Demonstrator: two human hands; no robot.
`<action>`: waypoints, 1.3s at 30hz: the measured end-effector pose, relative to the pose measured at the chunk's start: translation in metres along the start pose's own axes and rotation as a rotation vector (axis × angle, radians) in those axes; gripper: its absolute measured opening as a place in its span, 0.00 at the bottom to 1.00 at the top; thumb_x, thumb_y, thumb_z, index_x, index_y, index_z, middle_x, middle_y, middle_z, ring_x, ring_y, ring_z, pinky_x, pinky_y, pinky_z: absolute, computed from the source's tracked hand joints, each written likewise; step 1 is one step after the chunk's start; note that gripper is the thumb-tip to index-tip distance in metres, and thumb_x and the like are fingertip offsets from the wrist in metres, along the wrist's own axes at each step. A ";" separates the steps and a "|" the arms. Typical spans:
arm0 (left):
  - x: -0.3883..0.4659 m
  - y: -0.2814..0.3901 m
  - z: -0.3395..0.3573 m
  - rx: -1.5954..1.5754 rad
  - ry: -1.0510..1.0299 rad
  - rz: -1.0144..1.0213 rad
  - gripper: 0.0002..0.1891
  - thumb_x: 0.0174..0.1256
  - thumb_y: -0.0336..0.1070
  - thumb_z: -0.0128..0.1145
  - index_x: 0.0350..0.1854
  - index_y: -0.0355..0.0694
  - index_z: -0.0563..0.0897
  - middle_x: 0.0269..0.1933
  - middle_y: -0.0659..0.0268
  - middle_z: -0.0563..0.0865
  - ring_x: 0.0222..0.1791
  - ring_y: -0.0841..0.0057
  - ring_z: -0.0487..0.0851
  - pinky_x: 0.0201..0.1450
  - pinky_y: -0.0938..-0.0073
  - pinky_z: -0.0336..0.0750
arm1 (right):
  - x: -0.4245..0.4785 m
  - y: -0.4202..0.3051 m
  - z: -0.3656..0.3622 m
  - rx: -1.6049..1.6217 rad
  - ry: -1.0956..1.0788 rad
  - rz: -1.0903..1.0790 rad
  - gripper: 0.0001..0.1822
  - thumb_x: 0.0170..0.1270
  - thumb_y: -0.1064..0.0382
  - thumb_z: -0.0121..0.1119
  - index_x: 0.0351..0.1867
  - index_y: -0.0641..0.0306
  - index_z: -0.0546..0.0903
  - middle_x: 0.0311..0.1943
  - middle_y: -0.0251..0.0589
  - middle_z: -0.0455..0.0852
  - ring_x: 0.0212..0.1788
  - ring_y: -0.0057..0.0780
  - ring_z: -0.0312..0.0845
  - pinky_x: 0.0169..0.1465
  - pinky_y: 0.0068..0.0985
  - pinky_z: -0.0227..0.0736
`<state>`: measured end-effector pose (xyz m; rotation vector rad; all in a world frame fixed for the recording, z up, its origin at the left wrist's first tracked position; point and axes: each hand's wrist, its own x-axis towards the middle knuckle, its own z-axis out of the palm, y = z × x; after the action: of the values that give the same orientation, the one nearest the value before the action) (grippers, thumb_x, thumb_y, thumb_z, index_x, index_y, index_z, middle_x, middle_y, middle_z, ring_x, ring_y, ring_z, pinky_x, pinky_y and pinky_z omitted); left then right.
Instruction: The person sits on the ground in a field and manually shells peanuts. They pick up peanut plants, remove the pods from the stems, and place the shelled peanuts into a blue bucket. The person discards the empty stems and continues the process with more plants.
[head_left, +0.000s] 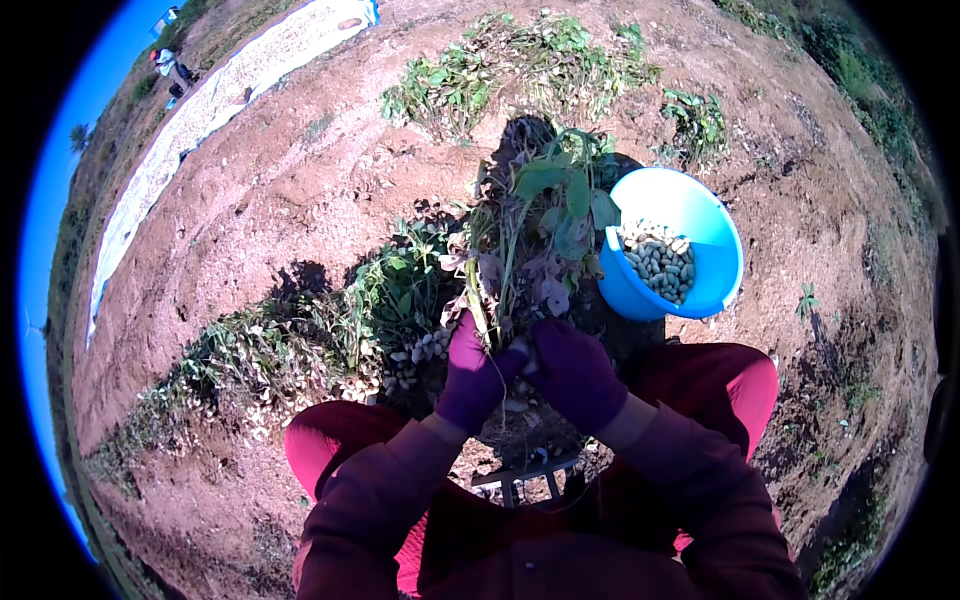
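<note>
My left hand (474, 379), in a purple glove, grips the stems of an uprooted peanut plant (474, 289) near the root end. Its green and withered leaves point away from me, and a thin root hangs below the hand. My right hand (576, 373), gloved alike, is closed beside it on pale peanut pods (527, 354), mostly hidden by the fingers. To the right of the plant's leaves stands a blue plastic basin (637, 289), tilted, with many loose peanuts (664, 262) in it. More peanut pods (424, 349) on their plants lie left of my left hand.
A row of pulled peanut plants (247, 352) stretches to the left, and another heap (525, 64) lies ahead on the bare soil. Far left, a long white sheet (202, 109) is covered with peanuts. A person (171, 67) is beyond it. A low stool frame (525, 476) shows between my legs.
</note>
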<state>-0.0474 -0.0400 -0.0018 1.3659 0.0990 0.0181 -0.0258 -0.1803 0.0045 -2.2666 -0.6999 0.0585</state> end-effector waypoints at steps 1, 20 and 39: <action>0.000 0.001 0.001 -0.010 0.003 -0.034 0.20 0.54 0.19 0.53 0.51 0.37 0.70 0.34 0.68 0.80 0.31 0.82 0.79 0.35 0.80 0.75 | -0.001 0.000 0.000 0.013 0.006 0.008 0.17 0.47 0.62 0.62 0.38 0.64 0.71 0.34 0.49 0.77 0.36 0.49 0.75 0.37 0.40 0.72; 0.004 -0.009 0.001 -0.137 0.158 -0.048 0.14 0.57 0.23 0.55 0.46 0.36 0.73 0.33 0.68 0.81 0.28 0.83 0.78 0.32 0.82 0.74 | 0.008 0.005 0.010 0.221 0.227 -0.022 0.08 0.56 0.66 0.55 0.37 0.66 0.75 0.28 0.46 0.78 0.31 0.37 0.78 0.33 0.30 0.72; 0.003 -0.017 -0.006 -0.099 0.093 0.061 0.15 0.58 0.23 0.52 0.49 0.39 0.72 0.39 0.69 0.80 0.38 0.82 0.77 0.41 0.80 0.73 | 0.008 0.012 -0.005 0.236 0.050 -0.108 0.06 0.59 0.67 0.55 0.37 0.66 0.78 0.25 0.33 0.78 0.28 0.15 0.72 0.32 0.19 0.68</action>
<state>-0.0454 -0.0371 -0.0199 1.2684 0.1331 0.1364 -0.0121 -0.1859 0.0013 -1.9958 -0.7472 0.0312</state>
